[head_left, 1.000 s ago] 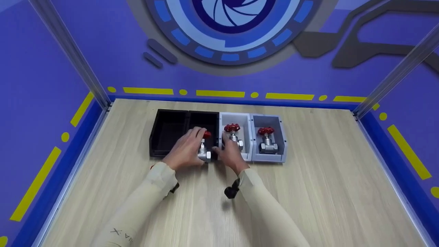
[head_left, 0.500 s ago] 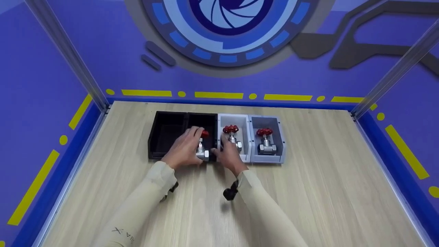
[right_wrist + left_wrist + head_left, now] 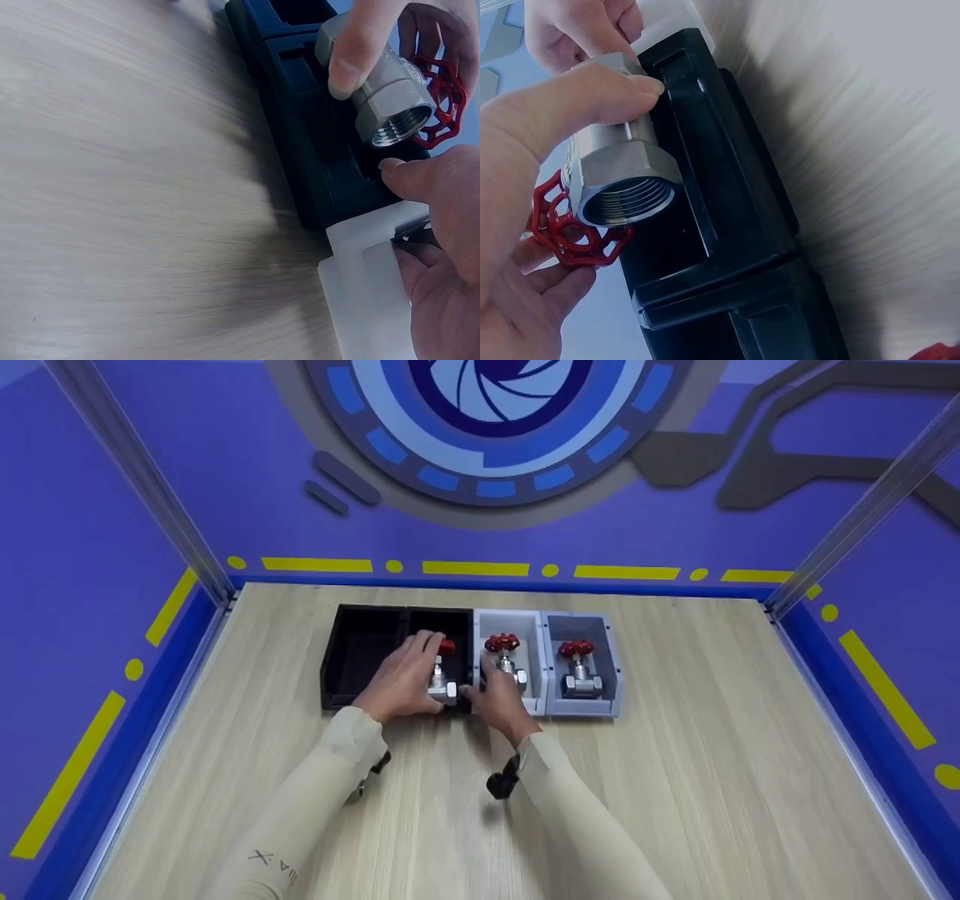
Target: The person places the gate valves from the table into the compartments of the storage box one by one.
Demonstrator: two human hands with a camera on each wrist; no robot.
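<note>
My left hand [image 3: 401, 679] grips a metal gate valve [image 3: 619, 154] with a red handwheel [image 3: 574, 232]. Its thumb lies over the valve body and its fingertips are at the wheel. The valve is upright at the right-hand black bin [image 3: 319, 135]; whether it touches the bin floor is hidden. My right hand [image 3: 501, 694] pinches the side wall where this black bin meets the white bin [image 3: 367, 300], thumb on the black side, fingers in the white one. Behind those fingers, another red-wheeled gate valve [image 3: 504, 645] stands in the white bin, partly covered.
A third gate valve [image 3: 581, 681] stands in the grey bin [image 3: 585, 709] at the right end of the row. At the left end is another black bin [image 3: 364, 660]. The wooden table [image 3: 712, 780] has blue-purple panels [image 3: 637, 536] at its back and sides.
My left hand and its valve have shifted slightly toward the back relative to the bins. My right hand keeps its place at the wall. The head view has moved a little.
</note>
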